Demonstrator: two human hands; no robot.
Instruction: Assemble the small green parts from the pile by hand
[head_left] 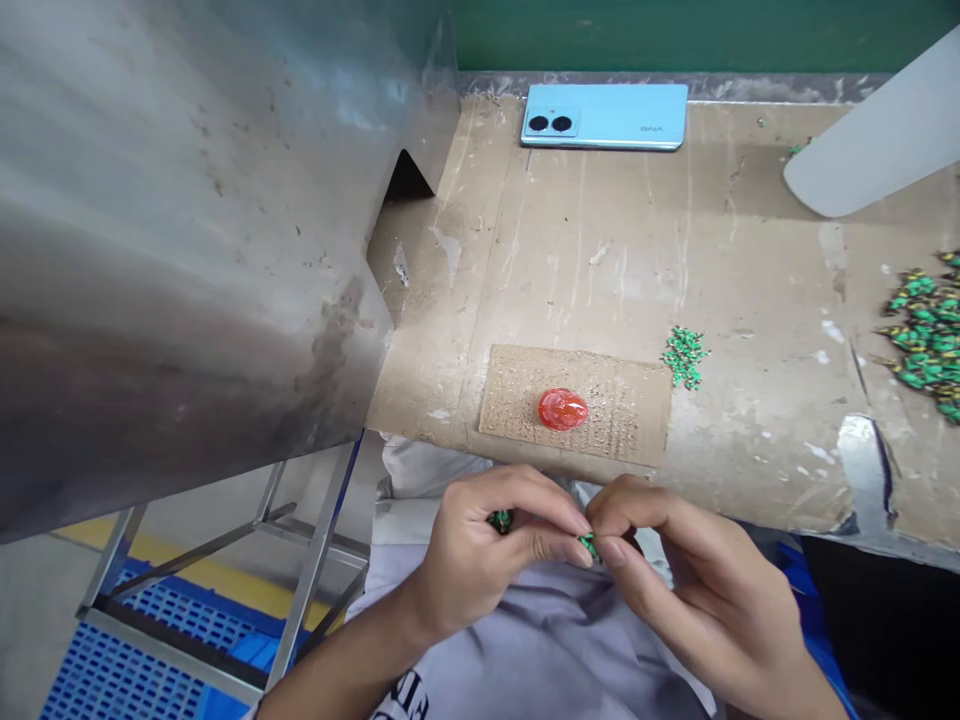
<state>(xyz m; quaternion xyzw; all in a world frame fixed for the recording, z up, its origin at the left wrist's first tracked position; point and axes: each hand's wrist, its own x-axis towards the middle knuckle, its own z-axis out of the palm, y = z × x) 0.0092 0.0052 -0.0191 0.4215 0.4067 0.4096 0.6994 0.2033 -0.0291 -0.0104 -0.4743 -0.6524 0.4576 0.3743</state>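
Observation:
My left hand (480,555) pinches a small green piece (588,545) between thumb and forefinger. More dark green pieces (500,521) show in the curl of its palm. Thumb and forefinger of my right hand (690,580) are pressed together at the same small piece; whatever lies between those fingertips is hidden. Both hands meet in front of the table edge, above my lap. Just beyond them lies a cardboard rectangle (510,400) with a glossy red-orange oval blob (562,409) on it. A small heap of tiny green pieces (685,357) sits by its right end.
A larger pile of green, dark and yellow pieces (930,340) is at the right. A light blue phone (606,117) lies at the back, and a white cylinder (877,130) leans in at upper right. Sheet metal (187,250) walls off the left, above a metal-framed stool (307,570).

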